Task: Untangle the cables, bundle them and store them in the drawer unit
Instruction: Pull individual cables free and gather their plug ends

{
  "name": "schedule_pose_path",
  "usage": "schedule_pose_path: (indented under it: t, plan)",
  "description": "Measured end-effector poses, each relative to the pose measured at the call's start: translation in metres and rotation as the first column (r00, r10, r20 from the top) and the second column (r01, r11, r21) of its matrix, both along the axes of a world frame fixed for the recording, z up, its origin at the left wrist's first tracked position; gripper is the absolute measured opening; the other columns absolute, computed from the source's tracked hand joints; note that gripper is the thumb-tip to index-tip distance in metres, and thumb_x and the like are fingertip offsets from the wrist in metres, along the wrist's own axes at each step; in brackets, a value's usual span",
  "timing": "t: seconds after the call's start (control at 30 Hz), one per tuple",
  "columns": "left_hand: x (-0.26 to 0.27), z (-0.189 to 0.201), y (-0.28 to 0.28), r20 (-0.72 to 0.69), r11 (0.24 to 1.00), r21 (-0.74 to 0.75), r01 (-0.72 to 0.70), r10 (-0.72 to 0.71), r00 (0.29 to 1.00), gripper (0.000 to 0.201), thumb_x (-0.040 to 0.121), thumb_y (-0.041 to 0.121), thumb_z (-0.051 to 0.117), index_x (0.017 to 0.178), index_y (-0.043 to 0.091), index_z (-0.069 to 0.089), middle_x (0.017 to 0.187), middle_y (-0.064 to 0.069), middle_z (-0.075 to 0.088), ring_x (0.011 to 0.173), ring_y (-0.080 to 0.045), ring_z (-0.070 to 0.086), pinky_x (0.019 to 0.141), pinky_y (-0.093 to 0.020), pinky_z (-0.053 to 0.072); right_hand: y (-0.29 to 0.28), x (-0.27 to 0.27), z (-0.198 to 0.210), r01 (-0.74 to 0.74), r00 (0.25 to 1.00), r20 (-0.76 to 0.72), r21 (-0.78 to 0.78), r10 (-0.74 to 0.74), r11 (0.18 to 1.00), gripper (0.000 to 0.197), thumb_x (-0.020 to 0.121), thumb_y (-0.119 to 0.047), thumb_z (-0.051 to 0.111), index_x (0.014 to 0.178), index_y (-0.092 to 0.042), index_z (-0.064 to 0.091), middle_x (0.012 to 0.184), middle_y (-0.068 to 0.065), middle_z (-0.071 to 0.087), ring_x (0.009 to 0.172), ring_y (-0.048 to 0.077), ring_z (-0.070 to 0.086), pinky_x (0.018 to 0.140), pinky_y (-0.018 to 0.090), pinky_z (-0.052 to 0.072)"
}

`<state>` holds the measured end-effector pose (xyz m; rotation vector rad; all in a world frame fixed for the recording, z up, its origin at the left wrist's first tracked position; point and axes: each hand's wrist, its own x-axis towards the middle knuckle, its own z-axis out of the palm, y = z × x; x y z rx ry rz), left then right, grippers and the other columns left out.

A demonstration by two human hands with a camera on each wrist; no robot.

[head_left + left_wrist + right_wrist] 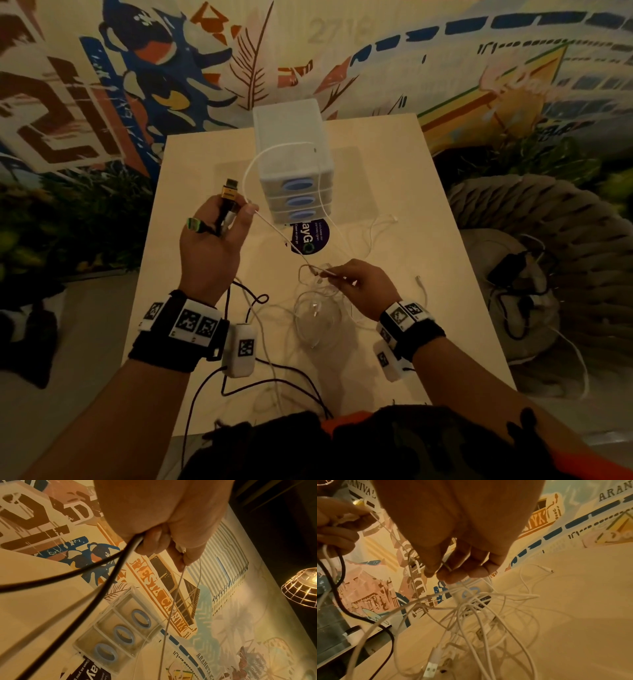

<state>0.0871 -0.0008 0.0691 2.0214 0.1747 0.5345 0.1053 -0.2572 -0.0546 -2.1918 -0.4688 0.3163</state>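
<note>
**Both hands on cables above the counter**

Left hand (pixel 214 240): fingers (pixel 154 543) curled round a black cable (pixel 228 197), its gold-banded plug sticking up; thumb and forefinger also pinch a thin white cable (pixel 284 236). Right hand (pixel 363 286): fingers (pixel 452 577) pinched together on that same white cable, taut between the hands, just above the tangle of white cables (pixel 322 315) lying on the counter (pixel 428 240). The drawer unit (pixel 291 161) stands at the far side, three drawers closed, a white loop draped over it.

drawer unit (pixel 295 161) at table (pixel 428 240) rear, cable tangle (pixel 318 308) in front
</note>
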Motion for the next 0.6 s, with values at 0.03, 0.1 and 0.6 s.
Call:
schedule_pose_path:
  t: [0.03,0.1,0.6]
  plan:
    - [0.001,-0.001,0.002,-0.002,1.0,0.018,-0.017,0.017,1.0,0.015,0.097,0.027,0.069,0.098,0.012,0.068,0.088,0.005,0.071,0.082,-0.002,0.064,0.078,-0.019,0.047,-0.002,-0.001,-0.001,-0.003,1.0,0.026,-0.003,0.003,1.0,0.024,0.096,-0.024,0.067,0.116,-0.035,0.075,0.094,-0.008,0.064,0.083,0.009,0.059,0.075,0.023,0.045]
    - [0.002,-0.005,0.002,-0.025,0.998,0.033,-0.045,0.046,0.999,0.018,0.096,0.028,0.071,0.099,0.01,0.07,0.086,0.005,0.07,0.08,-0.001,0.063,0.077,-0.018,0.047,-0.002,-0.003,0.001,-0.021,0.996,0.087,-0.029,0.023,0.999,0.028,0.095,-0.021,0.067,0.116,-0.038,0.074,0.098,-0.007,0.063,0.086,0.011,0.06,0.075,0.026,0.048]
    - [0.006,-0.013,-0.006,-0.075,0.993,0.041,-0.106,0.109,0.991,0.021,0.096,0.03,0.071,0.105,0.012,0.076,0.095,0.002,0.074,0.088,-0.005,0.067,0.085,-0.017,0.05,0.027,-0.018,-0.008,-0.168,0.871,0.423,-0.225,0.251,0.96,0.041,0.077,0.001,0.077,0.102,-0.032,0.08,0.102,0.006,0.069,0.082,0.028,0.063,0.069,0.037,0.05]
